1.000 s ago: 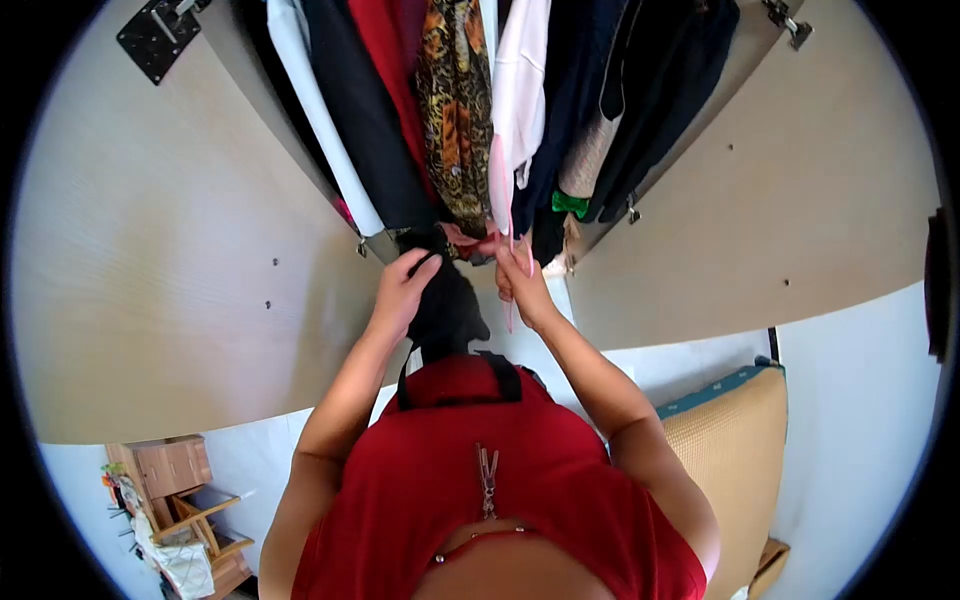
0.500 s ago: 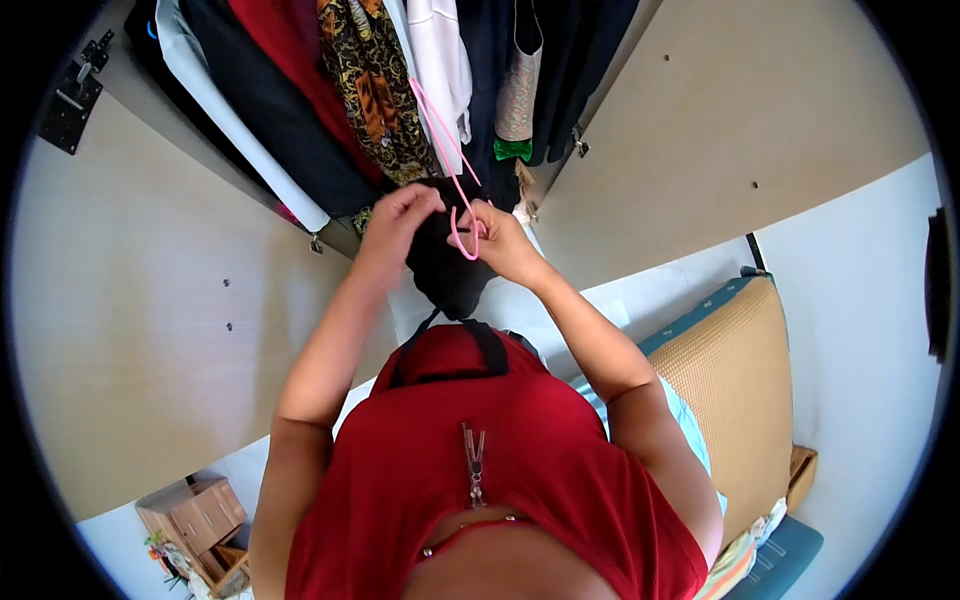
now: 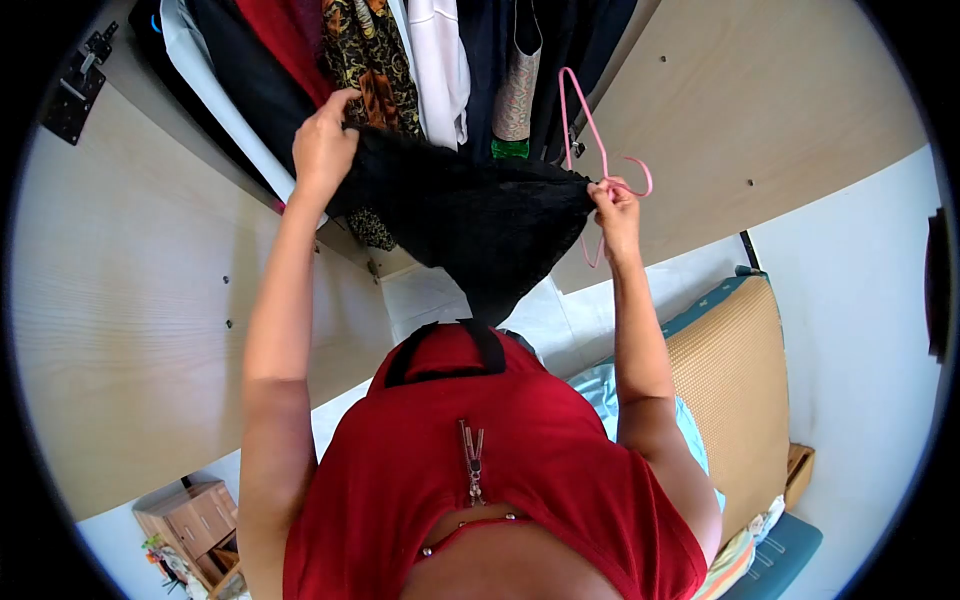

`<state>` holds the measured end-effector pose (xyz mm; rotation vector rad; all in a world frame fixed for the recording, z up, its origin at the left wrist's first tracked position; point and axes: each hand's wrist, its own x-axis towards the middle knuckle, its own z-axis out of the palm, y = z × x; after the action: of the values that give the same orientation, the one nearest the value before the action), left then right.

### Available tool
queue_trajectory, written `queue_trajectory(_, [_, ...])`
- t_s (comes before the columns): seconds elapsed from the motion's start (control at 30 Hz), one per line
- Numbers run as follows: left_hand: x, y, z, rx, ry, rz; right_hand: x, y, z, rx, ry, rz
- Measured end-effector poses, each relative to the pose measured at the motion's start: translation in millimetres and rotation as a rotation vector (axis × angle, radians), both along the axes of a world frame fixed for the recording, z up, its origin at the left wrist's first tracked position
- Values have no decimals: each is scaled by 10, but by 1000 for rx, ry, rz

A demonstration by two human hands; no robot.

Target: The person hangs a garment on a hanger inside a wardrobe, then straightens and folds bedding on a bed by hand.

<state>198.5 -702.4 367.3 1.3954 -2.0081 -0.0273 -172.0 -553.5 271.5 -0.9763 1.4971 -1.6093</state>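
A black garment (image 3: 470, 205) is stretched out between my two hands, its lower part hanging down to a point in front of my body. Its exact kind I cannot make out. My left hand (image 3: 326, 145) is closed on its upper left end, close to the hanging clothes. With my right hand (image 3: 614, 212) I pinch the opposite end of the cloth and also grip a pink clothes hanger (image 3: 587, 115) near its hook. The hanger stands tilted beside the garment, its hook pointing right and part of its frame behind my fingers.
Several clothes hang in the open wardrobe ahead, among them a patterned scarf-like cloth (image 3: 372, 85) and a white garment (image 3: 435, 75). Wardrobe doors flank me, left (image 3: 160, 320) and right (image 3: 790, 90). A bed with a woven mat (image 3: 735, 375) is at the lower right.
My hands have moved apart, left hand up and left, right hand to the right. The bunched black garment is now spread wide, and the pink hanger has moved right with my right hand.
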Motion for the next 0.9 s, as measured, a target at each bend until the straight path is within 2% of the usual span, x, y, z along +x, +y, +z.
queue_trajectory(0.17, [40,-206,21,-98,91,66,-254,115,104,-19,-28,66])
queue_trajectory(0.3, [-68,-287,109,-136,126,85,-225,110,122,-12,123,132])
queue_trajectory(0.4, [-203,-244,257,431,721,-60,-178,89,25,46,139,185])
queue_trajectory(0.5, [-333,-77,449,601,1141,-170,-110,52,-99,63,181,223])
queue_trajectory(0.53, [-378,20,557,615,1161,-152,-87,42,-157,82,186,227])
queue_trajectory(0.67, [-319,4,475,716,1258,-258,53,62,-199,108,153,202])
queue_trajectory(0.7, [-387,140,582,689,1265,-199,70,57,-231,114,151,185])
queue_trajectory(0.8, [-365,107,446,653,1139,-220,79,50,-292,159,118,205])
queue_trajectory(0.9, [-362,106,408,661,1087,-184,225,66,-130,77,86,172])
